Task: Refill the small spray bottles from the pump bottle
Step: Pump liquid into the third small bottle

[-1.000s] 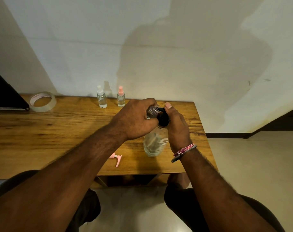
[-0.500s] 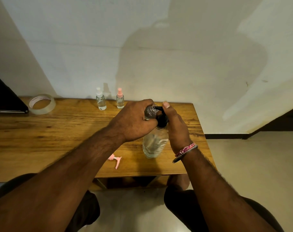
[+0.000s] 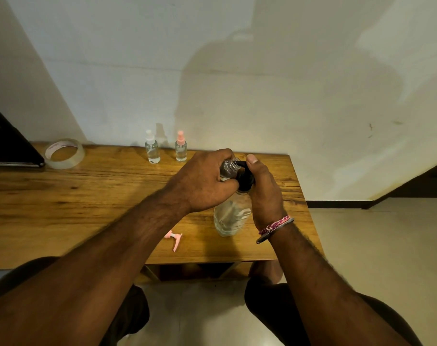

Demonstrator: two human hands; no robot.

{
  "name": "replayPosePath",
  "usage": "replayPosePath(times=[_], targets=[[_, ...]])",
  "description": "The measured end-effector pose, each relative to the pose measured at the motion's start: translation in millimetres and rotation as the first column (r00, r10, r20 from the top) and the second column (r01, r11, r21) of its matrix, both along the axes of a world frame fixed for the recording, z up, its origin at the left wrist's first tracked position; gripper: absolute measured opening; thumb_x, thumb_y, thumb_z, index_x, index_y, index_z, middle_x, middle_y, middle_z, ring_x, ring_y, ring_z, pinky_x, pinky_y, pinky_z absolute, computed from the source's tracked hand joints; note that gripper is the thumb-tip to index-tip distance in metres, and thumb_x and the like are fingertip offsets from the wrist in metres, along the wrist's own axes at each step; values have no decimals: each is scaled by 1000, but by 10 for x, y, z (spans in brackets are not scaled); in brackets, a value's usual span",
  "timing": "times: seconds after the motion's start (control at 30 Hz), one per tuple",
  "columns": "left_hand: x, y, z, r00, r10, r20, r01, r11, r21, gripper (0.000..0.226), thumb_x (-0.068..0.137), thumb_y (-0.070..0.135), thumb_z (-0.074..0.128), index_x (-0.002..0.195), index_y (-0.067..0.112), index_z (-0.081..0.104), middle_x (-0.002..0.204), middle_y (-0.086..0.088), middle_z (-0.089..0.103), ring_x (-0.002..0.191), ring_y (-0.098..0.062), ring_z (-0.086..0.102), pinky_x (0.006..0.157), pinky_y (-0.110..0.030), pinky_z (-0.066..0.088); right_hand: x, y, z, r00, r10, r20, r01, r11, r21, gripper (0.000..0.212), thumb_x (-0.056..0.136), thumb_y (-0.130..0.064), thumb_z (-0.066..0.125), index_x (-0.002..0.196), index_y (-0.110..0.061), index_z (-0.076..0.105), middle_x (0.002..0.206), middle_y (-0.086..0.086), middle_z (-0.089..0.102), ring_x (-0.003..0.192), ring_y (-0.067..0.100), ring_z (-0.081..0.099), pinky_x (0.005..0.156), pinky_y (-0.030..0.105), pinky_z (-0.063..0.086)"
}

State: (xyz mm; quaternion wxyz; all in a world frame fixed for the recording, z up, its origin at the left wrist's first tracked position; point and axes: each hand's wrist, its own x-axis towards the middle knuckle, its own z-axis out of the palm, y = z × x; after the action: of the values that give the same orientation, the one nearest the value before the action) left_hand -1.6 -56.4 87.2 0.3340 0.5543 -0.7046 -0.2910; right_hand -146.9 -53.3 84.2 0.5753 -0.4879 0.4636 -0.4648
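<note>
A clear pump bottle (image 3: pixel 231 216) with a black pump head (image 3: pixel 244 179) stands near the table's right front. My right hand (image 3: pixel 263 196) wraps the pump head, thumb on top. My left hand (image 3: pixel 202 182) holds a small open spray bottle (image 3: pixel 228 167) tilted, its mouth against the pump's nozzle. A loose pink spray cap (image 3: pixel 175 239) lies on the table below my left forearm. Two more small spray bottles stand by the wall: one with a white cap (image 3: pixel 152 151), one with a pink cap (image 3: pixel 181 148).
A roll of clear tape (image 3: pixel 64 153) lies at the back left of the wooden table (image 3: pixel 87 196), beside a dark flat object (image 3: pixel 5 146). The table's right edge drops to a tiled floor (image 3: pixel 374 245). My knees show below the front edge.
Both hands stay on the pump head and the small bottle, with hardly any shift. The camera view has drifted slightly.
</note>
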Motion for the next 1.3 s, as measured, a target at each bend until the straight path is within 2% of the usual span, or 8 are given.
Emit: replayPosePath(times=[0.1,0.4,0.57,0.67,0.8,0.93,1.0,1.3], targets=[[7,-8,-27,1000,0,2,0,1000,2,21,83,14,75,87,30,61,76,11,66,65,-6,60,57,-20,41,-12,-26,-21,1000,5,2,-5,1000,-22,40,98,-39,51,70,-40,80,75,-13,75,78,-3,67,82,31,48],[7,3,-50,1000,4,-4,-4,1000,-26,27,82,13,73,83,34,57,72,12,64,65,-10,60,57,-28,45,-48,-30,-32,999,-21,-43,20,999,-31,42,106,-27,49,75,-23,76,72,-9,74,72,-2,66,65,14,51],[-3,7,-11,1000,9,-7,-9,1000,-26,30,83,13,75,77,35,54,68,13,62,60,-7,56,54,-20,40,-29,-19,-30,998,20,-61,-21,1000,-14,35,94,-50,55,84,-31,82,93,-1,79,93,11,72,86,29,54],[5,1,10,1000,5,-9,-5,1000,-16,30,83,12,74,76,33,55,67,11,62,59,-6,55,52,-16,38,-38,5,6,996,39,-78,-39,999,-2,36,99,-49,53,80,-41,82,90,-7,80,93,6,72,93,35,53],[10,6,22,1000,6,-26,-6,1000,-10,27,84,13,73,76,32,56,66,12,62,59,-5,55,53,-18,39,-46,20,44,991,80,-107,-79,997,15,37,94,-64,51,84,-45,81,96,-8,80,100,9,73,105,44,51],[26,21,38,999,10,-31,-10,1000,0,29,85,13,74,76,34,56,67,12,63,59,-4,56,56,-23,41,-50,47,40,988,110,-112,-109,994,13,39,89,-66,46,84,-48,80,98,-10,80,100,6,72,107,46,50],[21,27,44,1000,6,-26,-6,1000,0,30,86,13,74,76,35,56,68,12,63,60,-4,57,55,-21,40,-40,46,-3,990,89,-108,-89,996,1,41,96,-67,47,89,-45,81,102,-5,80,104,11,72,104,45,51],[1,14,12,1000,11,13,-11,1000,-16,30,84,15,75,75,34,54,68,10,62,60,-7,56,52,-14,37,5,13,-108,1000,20,-11,-20,1000,-10,43,80,-69,55,91,-37,82,101,3,80,105,22,72,105,55,50]])
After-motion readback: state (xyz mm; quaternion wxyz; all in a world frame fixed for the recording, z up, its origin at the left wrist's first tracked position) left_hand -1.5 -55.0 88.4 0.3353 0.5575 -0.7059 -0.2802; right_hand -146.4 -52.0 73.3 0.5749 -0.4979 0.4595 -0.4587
